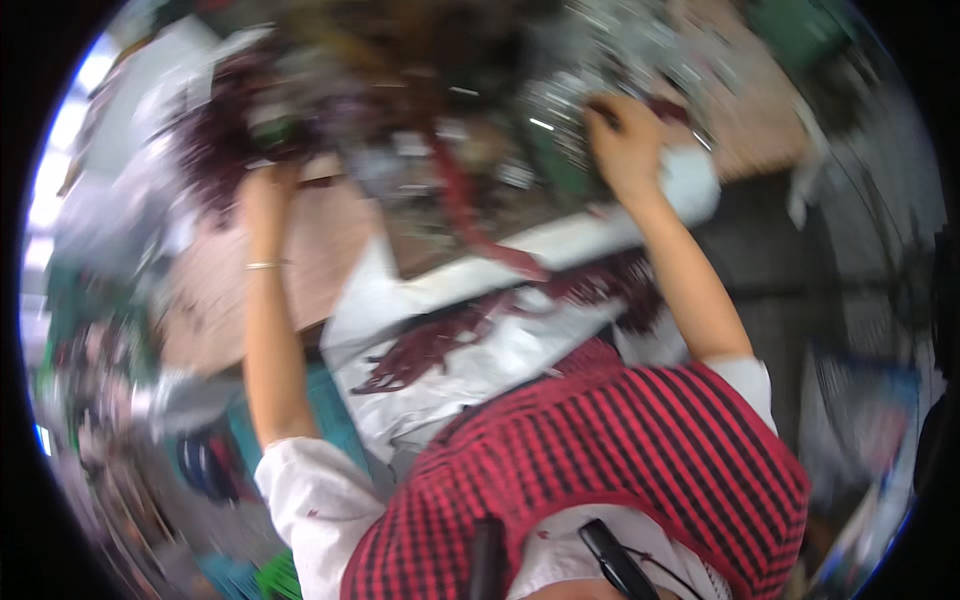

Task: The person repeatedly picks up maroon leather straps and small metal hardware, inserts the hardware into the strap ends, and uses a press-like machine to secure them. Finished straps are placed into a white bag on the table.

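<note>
Fig.: I see both arms stretched to cluttered bench. Left hand (265,192) at dark-red strands (215,150), grip unreadable in blur. Right hand (625,140) curled on silvery heap (590,70). More red strands (440,340) lie loose on white sheet (520,345); I judge sorting mid-way.

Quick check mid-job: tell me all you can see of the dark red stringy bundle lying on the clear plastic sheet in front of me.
The dark red stringy bundle looks like many thin cords or strands, maroon, lying loose and spread out flat. It rests on the clear plastic sheet, just above the red checked apron. More of the same strands run toward the right. Neither the left hand nor the right hand touches it. Motion blur hides finer detail.
</note>
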Demonstrator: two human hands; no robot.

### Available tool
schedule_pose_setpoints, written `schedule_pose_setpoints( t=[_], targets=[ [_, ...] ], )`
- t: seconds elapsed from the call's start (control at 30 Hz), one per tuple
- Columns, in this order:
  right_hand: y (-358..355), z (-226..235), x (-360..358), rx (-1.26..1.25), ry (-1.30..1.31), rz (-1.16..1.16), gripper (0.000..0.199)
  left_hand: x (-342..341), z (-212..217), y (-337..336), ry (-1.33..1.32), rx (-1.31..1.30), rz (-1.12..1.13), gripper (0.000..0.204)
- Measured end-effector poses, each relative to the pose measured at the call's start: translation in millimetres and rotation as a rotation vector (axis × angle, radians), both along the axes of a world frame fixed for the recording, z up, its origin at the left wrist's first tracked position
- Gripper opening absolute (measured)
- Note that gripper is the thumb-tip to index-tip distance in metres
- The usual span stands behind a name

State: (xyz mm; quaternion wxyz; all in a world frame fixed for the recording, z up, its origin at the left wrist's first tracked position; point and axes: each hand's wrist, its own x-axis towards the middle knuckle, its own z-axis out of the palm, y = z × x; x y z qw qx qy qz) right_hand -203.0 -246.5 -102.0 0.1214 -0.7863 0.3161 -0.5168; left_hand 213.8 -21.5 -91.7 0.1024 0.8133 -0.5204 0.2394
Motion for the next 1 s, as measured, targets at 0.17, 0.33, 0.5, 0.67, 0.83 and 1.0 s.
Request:
schedule_pose_setpoints(
  t=[0.17,0.33,0.5,0.67,0.83,1.0],
  targets=[
    [43.2,45.8,-27.8,0.390,-0.022,0.188,0.018,36.5,-73.8,-37.0,0.165,0.186,0.211,0.043],
    [76.9,80.7,12.9,0.430,-0.240,0.443,0.020,4.7,-37.2,-5.6,0.305,0.347,-0.002,0.027],
    [93.8,70.5,53.7,0.695,-0.416,0.493,0.037,-104.4,31.9,44.7,1.231,-0.686,-0.290,0.014],
    [110.9,85.1,67.4,0.982,-0.573,0.688,0.037,-184.5,120.0,38.1,0.875,-0.842,-0.923,0.019],
    [116.9,97.2,63.0,1.066,-0.546,0.648,0.047,-187.2,120.5,5.4,0.991,-0.879,-0.690,0.017],
    [124.6,107.1,18.4,0.652,-0.172,0.720,0.057,-202.0,109.3,36.8,1.087,-0.908,-0.863,0.013]
  ],
)
